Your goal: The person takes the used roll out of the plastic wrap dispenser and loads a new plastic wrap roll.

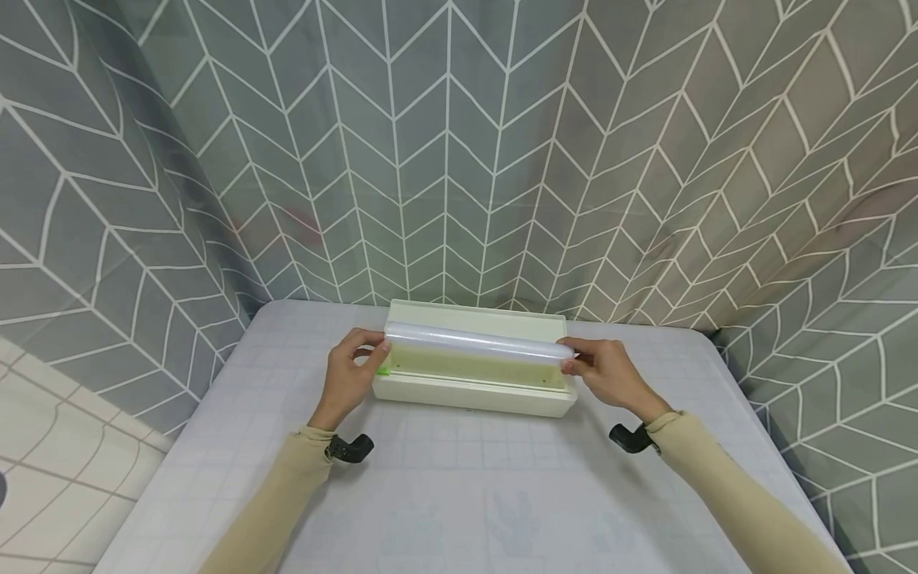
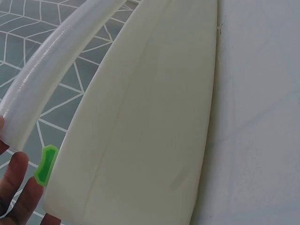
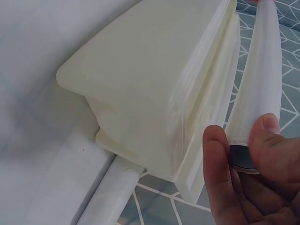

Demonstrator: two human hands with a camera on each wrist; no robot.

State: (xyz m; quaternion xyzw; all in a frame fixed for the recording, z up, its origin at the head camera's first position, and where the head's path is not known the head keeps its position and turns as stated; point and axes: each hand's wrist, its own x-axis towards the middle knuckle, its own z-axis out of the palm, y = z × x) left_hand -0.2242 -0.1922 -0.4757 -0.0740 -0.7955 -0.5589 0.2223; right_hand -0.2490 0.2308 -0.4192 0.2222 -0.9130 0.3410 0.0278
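A shiny roll of cling film (image 1: 473, 343) spans lengthwise over an open, pale cream dispenser box (image 1: 473, 395). My left hand (image 1: 350, 373) pinches the roll's left end between thumb and fingers. At the other end, my right hand (image 1: 610, 371) holds the roll the same way. In the right wrist view the roll (image 3: 258, 84) shows its dark, round end (image 3: 242, 157) between thumb and fingers. A bright green plastic piece (image 2: 46, 165) sits at the box's left end, close to the left fingers. The box's raised lid (image 1: 473, 316) stands behind the roll.
The box stands near the far edge of a table with a pale, patterned cover (image 1: 459, 494). A grey curtain (image 1: 445, 159) with white chevron lines hangs behind and along both sides. Black wrist mounts (image 1: 351, 449) stick out from both sleeves. Tiled floor (image 1: 57, 454) shows at left.
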